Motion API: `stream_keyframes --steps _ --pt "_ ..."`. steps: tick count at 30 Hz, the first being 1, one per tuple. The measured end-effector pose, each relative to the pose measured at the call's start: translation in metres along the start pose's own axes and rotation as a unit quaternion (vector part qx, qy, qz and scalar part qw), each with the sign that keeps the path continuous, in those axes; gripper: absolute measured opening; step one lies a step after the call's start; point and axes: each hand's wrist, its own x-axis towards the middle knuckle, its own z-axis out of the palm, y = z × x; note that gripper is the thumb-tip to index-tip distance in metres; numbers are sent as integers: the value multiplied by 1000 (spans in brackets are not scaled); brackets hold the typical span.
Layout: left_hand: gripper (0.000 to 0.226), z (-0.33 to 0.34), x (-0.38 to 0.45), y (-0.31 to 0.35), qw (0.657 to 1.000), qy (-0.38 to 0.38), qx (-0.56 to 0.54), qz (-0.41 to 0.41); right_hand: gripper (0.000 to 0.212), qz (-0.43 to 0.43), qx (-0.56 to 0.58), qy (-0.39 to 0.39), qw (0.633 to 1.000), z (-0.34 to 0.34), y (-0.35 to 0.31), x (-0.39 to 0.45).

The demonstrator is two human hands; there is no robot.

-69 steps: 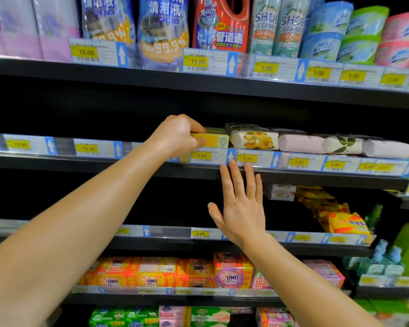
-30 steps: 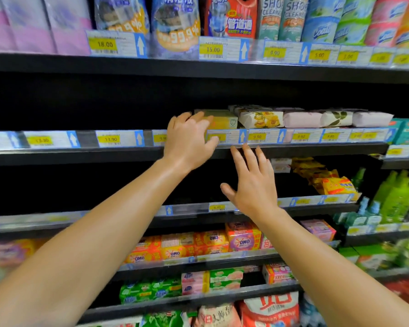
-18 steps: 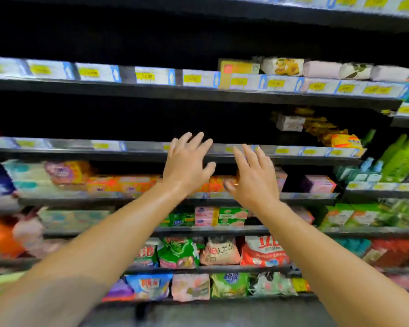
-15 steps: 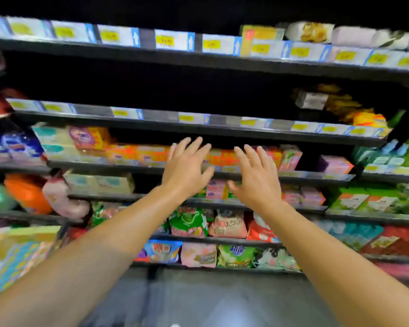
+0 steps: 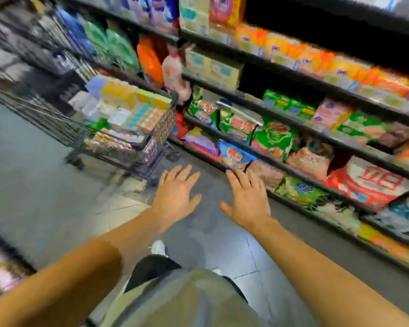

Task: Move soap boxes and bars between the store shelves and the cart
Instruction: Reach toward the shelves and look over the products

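The view is blurred by motion. A dark wire cart (image 5: 161, 128) stands in the aisle at the left, filled with several soap boxes (image 5: 128, 107) in yellow, blue and pink. Both my hands hover over the floor with fingers spread and nothing in them. My left hand (image 5: 175, 192) is just right of and below the cart's near corner. My right hand (image 5: 247, 199) is in front of the lowest shelves. Orange and yellow soap boxes (image 5: 300, 55) line a shelf at the upper right.
Store shelves (image 5: 293, 128) run diagonally along the right, packed with green, pink and red detergent bags (image 5: 273, 138). An orange bottle (image 5: 150, 60) stands beyond the cart. Grey tiled floor (image 5: 33, 185) spreads to the left. My leg and white shoe (image 5: 158, 247) show below.
My left hand let go of the yellow box on the upper shelf. Both hands dropped, open, and my view swung down and left, bringing the cart and floor into sight.
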Motion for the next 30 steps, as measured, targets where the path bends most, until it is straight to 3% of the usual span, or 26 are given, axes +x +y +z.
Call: stream_keyframes --steps 7,16,22,30 --pt "66 4 -57 -125 998 22 -31 -56 87 -76 4 -49 996 26 -129 27" --pt "65 -29 -58 -269 997 17 -40 -71 86 -64 28 -66 995 28 -273 96" --pt "65 -50 -26 -338 995 16 -57 -80 86 -61 13 -87 994 24 -316 157" --pt "66 -55 76 -395 996 4 -45 -71 86 -49 19 -87 995 33 -323 274"
